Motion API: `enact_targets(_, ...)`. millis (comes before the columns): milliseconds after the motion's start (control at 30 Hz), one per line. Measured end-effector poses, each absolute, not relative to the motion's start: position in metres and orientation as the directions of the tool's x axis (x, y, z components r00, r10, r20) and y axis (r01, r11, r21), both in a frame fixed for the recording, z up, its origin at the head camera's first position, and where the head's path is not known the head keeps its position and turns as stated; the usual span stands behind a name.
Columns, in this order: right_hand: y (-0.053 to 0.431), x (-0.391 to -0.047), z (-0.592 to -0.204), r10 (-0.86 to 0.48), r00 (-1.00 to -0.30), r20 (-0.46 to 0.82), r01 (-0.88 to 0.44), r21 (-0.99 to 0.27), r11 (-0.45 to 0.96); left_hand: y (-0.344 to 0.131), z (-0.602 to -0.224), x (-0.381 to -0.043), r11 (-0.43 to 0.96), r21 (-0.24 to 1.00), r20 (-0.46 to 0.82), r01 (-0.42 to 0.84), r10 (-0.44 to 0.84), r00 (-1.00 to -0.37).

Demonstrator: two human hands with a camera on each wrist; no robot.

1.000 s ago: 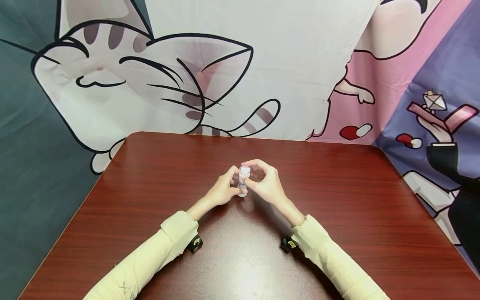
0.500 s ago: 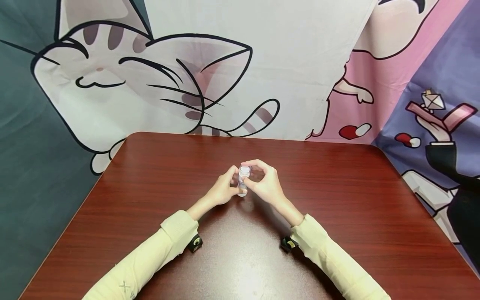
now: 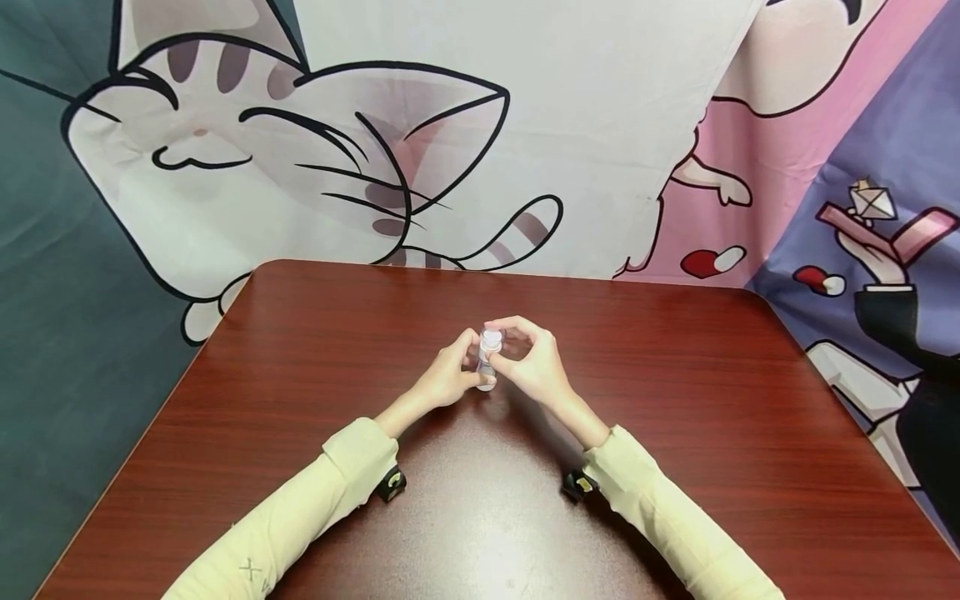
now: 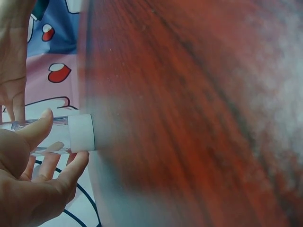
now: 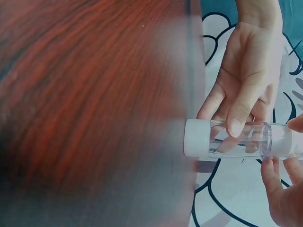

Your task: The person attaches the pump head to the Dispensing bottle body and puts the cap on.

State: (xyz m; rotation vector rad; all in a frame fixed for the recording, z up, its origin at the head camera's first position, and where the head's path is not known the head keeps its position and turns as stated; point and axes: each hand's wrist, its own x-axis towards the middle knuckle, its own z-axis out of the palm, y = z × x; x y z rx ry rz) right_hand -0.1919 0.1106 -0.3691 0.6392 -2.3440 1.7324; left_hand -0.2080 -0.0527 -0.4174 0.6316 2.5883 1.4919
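A small clear cylindrical bottle [image 3: 491,340] with a white base [image 5: 197,138] and a white upper part stands upright near the middle of the table, between both hands. My left hand [image 3: 444,377] grips its clear body from the left, with the thumb [image 5: 240,116] across the near side and the fingers behind. From the right, my right hand [image 3: 536,371] pinches the top between thumb and fingers. In the left wrist view, the white base [image 4: 81,133] shows past the left fingers. Whether the base touches the table cannot be told.
The reddish-brown wooden table [image 3: 675,400] reaches back to a cartoon-printed cloth [image 3: 585,150]. Small black devices are worn at both wrists, near the left cuff [image 3: 392,483] and the right cuff [image 3: 577,483]. A dark shape [image 3: 933,450] is at the right edge.
Both hands keep their hold on the bottle, with barely any visible motion. The whole head view has shifted very slightly.
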Motion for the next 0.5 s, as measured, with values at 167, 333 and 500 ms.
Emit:
enact_targets(167,0.1105,-0.1912,-0.3705,-0.244,-0.899,0.364,-0.419,-0.876,0.238,-0.0518,-0.4175,-0.2074,0.431,0.852,0.121,0.297,0.389,-0.913)
enact_targets(333,0.1100,-0.1905,-0.3711,-0.248,-0.893,0.375,-0.429,-0.874,0.226,-0.0519,-0.4172,-0.2072,0.423,0.858,0.116,0.291,0.393,-0.912)
enact_targets(500,0.1088,-0.1902,-0.3702,-0.243,-0.888,0.390,-0.443,-0.868,0.225,-0.0525,-0.4169,-0.2090,0.415,0.860,0.123,0.298,0.399,-0.909)
